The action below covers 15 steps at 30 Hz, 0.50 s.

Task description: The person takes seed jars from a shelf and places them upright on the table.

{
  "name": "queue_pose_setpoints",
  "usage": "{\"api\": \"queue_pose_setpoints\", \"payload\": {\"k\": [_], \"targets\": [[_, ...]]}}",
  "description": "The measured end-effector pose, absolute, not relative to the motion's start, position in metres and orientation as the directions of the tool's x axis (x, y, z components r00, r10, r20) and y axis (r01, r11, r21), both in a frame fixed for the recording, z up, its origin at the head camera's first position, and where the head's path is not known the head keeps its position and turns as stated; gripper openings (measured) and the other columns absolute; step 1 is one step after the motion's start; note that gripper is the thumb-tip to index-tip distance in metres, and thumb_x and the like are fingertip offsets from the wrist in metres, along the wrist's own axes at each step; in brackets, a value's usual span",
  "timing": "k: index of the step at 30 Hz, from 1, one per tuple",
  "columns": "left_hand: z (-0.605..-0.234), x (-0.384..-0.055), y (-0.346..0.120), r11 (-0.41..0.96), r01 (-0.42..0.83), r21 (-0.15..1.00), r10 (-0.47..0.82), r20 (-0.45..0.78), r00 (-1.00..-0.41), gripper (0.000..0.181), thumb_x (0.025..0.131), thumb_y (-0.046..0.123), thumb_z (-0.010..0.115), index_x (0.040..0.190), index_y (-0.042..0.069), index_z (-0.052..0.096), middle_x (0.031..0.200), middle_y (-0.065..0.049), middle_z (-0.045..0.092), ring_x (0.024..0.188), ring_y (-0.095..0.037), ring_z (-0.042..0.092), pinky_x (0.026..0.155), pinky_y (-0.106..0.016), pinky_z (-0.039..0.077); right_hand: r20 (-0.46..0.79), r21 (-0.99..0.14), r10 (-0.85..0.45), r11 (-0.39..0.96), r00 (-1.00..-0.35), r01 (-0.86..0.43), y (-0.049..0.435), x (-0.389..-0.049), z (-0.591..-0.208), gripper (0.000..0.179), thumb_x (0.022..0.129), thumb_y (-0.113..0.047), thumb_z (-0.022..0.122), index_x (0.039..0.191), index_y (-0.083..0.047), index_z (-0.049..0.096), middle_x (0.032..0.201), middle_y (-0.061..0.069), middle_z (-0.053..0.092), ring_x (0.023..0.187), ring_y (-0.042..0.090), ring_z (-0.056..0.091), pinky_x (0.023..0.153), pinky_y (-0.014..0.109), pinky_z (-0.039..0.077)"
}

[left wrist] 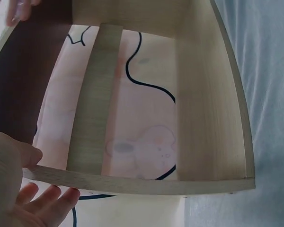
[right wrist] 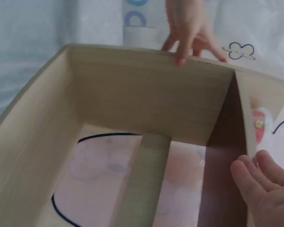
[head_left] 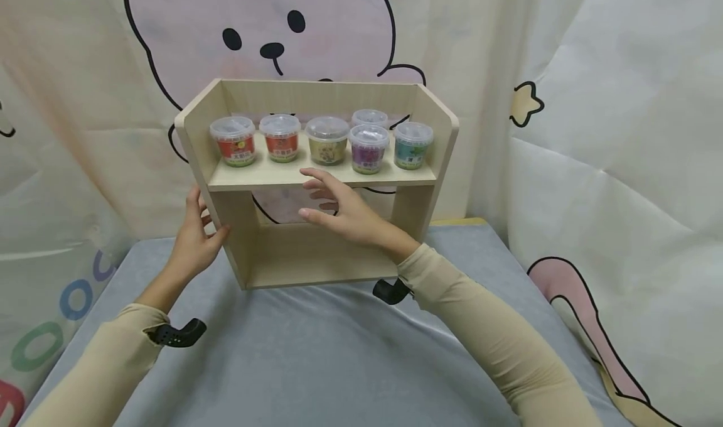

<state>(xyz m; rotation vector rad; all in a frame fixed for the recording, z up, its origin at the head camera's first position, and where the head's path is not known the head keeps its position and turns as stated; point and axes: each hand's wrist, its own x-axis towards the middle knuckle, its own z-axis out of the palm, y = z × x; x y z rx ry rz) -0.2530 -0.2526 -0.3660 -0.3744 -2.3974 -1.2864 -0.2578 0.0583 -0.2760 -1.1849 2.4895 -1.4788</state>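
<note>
A pale wooden two-tier shelf (head_left: 316,254) stands on the blue-grey cloth. My left hand (head_left: 194,242) grips the edge of its left side panel (left wrist: 132,183), thumb on one face and fingers on the other. In front of the upper board, my right hand (head_left: 353,216) has its fingers spread and holds nothing; in the right wrist view its fingertips (right wrist: 244,172) are close to that board's front edge, and contact is unclear. Several lidded plastic cups line the upper board, including red-labelled (head_left: 236,147), yellowish (head_left: 327,147), purple (head_left: 368,156) and teal (head_left: 411,152) ones. One clear-lidded cup (head_left: 369,117) stands behind the purple one.
A blue-grey cloth (head_left: 316,358) covers the table. Behind the shelf hangs a curtain (head_left: 463,50) with a cartoon bear, and more printed sheets (head_left: 610,163) hang at the sides. Dark straps (head_left: 177,334) are on both wrists.
</note>
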Motion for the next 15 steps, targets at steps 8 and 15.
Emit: {"api": "queue_pose_setpoints", "payload": {"k": [8,15], "targets": [[-0.367,-0.252,-0.253,0.650,0.366,0.666,0.027,0.461,-0.887,0.091,0.093,-0.001,0.058,0.160,0.025,0.002,0.150,-0.035,0.042,0.120,-0.065,0.053,0.088,-0.072,0.049,0.330,-0.868,-0.595,0.115,-0.733,-0.483,0.034,-0.263,-0.253,0.063,0.100,-0.013,0.060,0.157,-0.012,0.033,0.151,0.022,0.048,0.138,0.034,0.053,0.113,0.033,0.045],[-0.371,-0.253,-0.251,0.713,0.397,0.578,0.048,0.525,-0.850,0.093,0.091,-0.005,0.060,0.160,0.021,0.005,0.146,-0.038,0.044,0.116,-0.064,0.056,0.087,-0.068,0.051,0.317,-0.896,-0.577,0.078,-0.753,-0.436,0.006,-0.271,-0.243,0.063,0.101,-0.017,0.058,0.158,-0.013,0.032,0.159,0.019,0.040,0.145,0.031,0.046,0.111,0.034,0.046]]}}
